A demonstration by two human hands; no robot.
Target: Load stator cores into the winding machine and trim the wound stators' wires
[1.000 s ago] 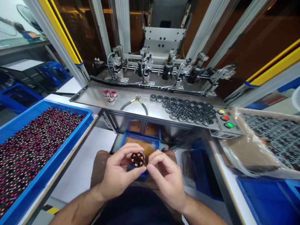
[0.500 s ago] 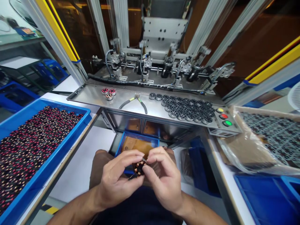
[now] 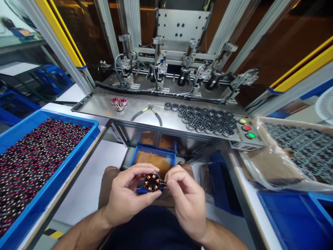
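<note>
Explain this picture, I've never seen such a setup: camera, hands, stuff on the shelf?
There's no robot: a person works bare-handed, seen by a camera worn on their head, looking forward and down. The left hand holds a round copper coil; the right hand pinches thin wires coming from it. On the metal shelf, left to right, are three small coils, pliers and many dark rings. A button box sits at its right end. Behind stands a machine.

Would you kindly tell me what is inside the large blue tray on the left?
The blue tray holds many small black, red and copper parts; the top ones hide its floor and anything beneath.
</note>
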